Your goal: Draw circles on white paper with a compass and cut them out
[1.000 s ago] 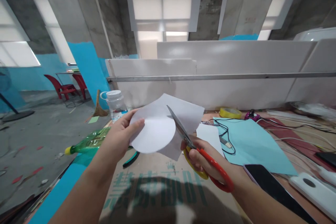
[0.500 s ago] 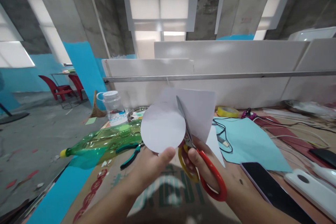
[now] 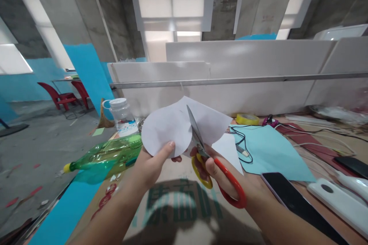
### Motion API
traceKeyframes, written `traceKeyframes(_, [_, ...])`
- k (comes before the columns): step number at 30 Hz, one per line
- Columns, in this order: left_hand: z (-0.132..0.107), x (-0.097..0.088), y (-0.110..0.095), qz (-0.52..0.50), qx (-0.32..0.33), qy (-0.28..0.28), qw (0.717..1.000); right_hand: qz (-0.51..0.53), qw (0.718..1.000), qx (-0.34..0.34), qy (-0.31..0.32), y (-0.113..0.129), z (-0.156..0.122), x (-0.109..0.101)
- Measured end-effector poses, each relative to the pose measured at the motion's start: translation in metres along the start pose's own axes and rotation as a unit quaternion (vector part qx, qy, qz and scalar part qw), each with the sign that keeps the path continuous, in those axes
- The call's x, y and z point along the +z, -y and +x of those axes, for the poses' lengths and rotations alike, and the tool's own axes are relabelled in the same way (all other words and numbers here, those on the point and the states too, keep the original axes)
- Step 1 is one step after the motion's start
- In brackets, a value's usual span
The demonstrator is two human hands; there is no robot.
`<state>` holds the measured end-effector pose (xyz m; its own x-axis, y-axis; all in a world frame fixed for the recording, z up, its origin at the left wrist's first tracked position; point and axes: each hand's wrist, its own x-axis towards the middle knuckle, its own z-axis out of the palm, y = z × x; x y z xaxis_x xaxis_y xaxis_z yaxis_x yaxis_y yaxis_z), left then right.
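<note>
A sheet of white paper (image 3: 165, 128) with a rounded, partly cut outline is pinched in my left hand (image 3: 156, 162), thumb on top and fingers underneath. My right hand (image 3: 220, 174) grips scissors (image 3: 197, 132) with one red and one yellow handle loop. Their blades lie at the paper's curved edge, pointing away from me, and an uncut flap of the paper spreads to the right behind them. How far the blades are parted is hard to make out. Below both hands lies a cardboard sheet (image 3: 178, 203) with green printed characters.
On the left lie a green plastic bottle (image 3: 100, 155) and a clear jar (image 3: 122, 116) with a white lid. To the right are light-blue paper (image 3: 273, 153), a black cable (image 3: 244, 141), yellow tape (image 3: 247, 119), a phone (image 3: 299, 206) and a white device (image 3: 339, 206). A white panel (image 3: 244, 95) stands behind.
The paper has turned and shifted left, and its right flap now droops lower. My left thumb lies further onto the rounded part. The scissors have moved slightly left; the pliers are now mostly hidden.
</note>
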<state>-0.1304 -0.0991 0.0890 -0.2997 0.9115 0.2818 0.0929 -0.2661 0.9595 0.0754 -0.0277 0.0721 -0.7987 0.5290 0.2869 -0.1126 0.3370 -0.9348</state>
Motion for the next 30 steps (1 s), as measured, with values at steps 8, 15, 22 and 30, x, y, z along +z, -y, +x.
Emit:
traceKeyframes(8, [-0.0034,-0.0004,0.0037,0.114,0.026,-0.018,0.993,-0.022,0.999,-0.033,0.01,0.0036,0.0032,-0.0028])
traceKeyframes(15, [-0.0059,-0.0007,0.0012,0.17,0.038,-0.023,0.984,-0.052,0.998,-0.02,0.005,0.0005,0.0035,-0.006])
traceKeyframes(22, [-0.0018,-0.0042,-0.0012,0.178,0.044,-0.003,0.983,-0.071,0.997,0.004,0.005,0.0051,0.0033,-0.0068])
traceKeyframes(30, [-0.0033,-0.0027,0.0006,0.18,0.057,-0.004,0.982,-0.073,0.997,0.016,-0.003,0.0087,0.0034,-0.005])
